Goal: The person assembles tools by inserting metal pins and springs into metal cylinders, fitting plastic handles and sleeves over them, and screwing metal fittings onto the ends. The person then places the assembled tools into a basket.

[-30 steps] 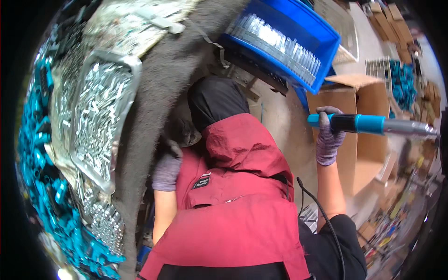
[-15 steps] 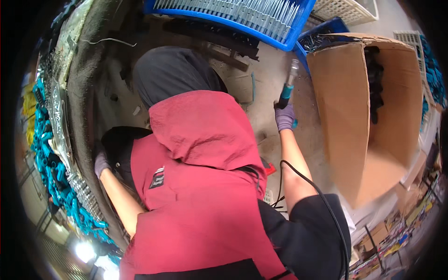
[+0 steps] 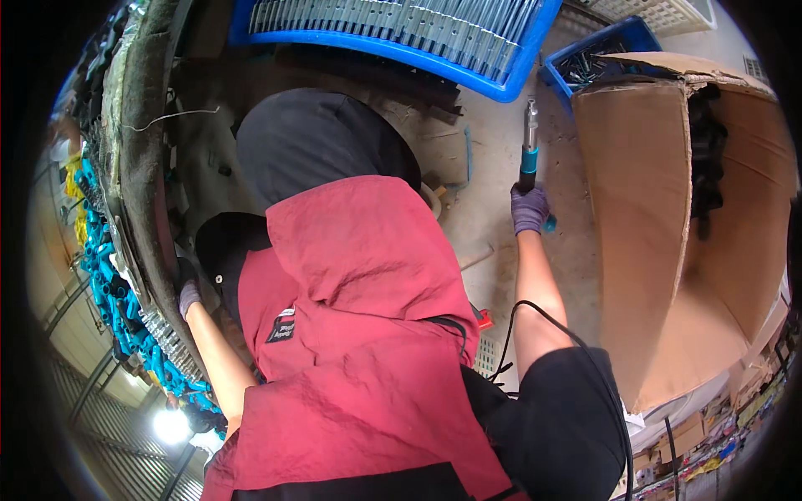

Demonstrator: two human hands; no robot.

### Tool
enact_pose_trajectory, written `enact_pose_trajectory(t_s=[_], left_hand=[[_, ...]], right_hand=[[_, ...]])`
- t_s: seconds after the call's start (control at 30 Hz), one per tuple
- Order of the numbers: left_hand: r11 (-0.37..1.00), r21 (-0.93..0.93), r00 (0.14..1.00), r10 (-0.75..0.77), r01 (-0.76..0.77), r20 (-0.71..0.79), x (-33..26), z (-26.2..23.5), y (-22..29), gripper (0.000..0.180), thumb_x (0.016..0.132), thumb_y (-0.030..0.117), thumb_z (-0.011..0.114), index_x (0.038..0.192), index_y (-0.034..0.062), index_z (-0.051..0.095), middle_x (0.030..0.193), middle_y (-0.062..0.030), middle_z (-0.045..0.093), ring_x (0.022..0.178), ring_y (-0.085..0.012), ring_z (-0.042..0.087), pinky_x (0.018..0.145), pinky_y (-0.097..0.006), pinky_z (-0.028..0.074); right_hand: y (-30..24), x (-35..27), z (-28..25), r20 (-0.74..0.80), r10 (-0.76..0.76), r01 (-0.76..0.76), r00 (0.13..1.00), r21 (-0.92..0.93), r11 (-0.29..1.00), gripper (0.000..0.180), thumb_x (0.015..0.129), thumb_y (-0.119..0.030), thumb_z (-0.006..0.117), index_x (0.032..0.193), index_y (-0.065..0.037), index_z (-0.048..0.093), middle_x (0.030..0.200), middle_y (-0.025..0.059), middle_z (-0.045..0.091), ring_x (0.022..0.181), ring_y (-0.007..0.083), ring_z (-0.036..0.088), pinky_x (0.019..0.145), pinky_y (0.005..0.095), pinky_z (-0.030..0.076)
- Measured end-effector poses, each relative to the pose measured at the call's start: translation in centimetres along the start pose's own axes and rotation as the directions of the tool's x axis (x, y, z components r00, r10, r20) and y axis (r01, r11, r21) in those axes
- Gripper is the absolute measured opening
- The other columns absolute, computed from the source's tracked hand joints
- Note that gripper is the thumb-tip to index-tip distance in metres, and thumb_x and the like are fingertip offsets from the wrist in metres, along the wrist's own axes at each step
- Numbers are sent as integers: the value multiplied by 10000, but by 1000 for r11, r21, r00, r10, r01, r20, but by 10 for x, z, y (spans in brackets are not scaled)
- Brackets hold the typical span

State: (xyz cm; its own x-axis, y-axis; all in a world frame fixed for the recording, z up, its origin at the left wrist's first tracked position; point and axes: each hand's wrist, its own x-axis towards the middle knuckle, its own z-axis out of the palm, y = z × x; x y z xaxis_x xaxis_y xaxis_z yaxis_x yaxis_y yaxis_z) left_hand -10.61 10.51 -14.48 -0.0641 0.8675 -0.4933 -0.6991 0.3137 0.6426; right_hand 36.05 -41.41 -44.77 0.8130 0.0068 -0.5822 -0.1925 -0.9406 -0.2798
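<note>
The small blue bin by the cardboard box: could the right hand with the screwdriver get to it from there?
Probably yes: the right hand holds the electric screwdriver pointing toward the small blue bin, with bare bench between.

Even daylight is illuminating the centre of the frame; colours are reading clearly and focus is holding sharp there. A bright lamp [image 3: 171, 424] is flaring at lower left. Fisheye distortion is bending straight edges toward the rim, where a black vignette is closing in.
</note>
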Motion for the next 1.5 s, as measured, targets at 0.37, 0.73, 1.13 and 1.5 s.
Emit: enact_pose_trajectory(t_s=[0.37,0.73,1.13,1.5], left_hand=[[881,294,798,-465,372,383,-117,53,-119,320,886,216,445,1106,3,536,1094,-130,581,1038,-231,529,896,-341,417],[548,807,243,-770,-222,590,-319,238,-279,409,796,187,658,1127,20,484,899,-52,566,848,-129,555,789,-287,464],[144,-2,-86,-582,-990,809,-325,314,-183,382,763,390,650,968,76,575,738,-134,624,730,-277,625,646,-369,481],[-70,136,143,-745,-988,652,-241,227,-264,267,798,329,585,949,109,575,785,-143,637,749,-323,621,636,-439,486]], right_hand=[[14,-114,-52,295,0,41,956,-132,990,355,673,-336,632,862,-36,604,761,148,647,726,296,640,664,396,492],[-144,-241,-255,187,-864,881,467,-179,437,394,633,-354,734,877,-74,601,775,115,629,740,283,615,685,376,482],[-316,-326,-385,51,-961,313,-273,-940,-138,140,665,-230,643,760,-134,606,822,30,574,785,217,569,617,360,450],[-301,-240,-248,222,-974,570,43,-806,-159,137,696,-249,581,676,-118,615,682,76,587,668,234,598,573,378,465]])
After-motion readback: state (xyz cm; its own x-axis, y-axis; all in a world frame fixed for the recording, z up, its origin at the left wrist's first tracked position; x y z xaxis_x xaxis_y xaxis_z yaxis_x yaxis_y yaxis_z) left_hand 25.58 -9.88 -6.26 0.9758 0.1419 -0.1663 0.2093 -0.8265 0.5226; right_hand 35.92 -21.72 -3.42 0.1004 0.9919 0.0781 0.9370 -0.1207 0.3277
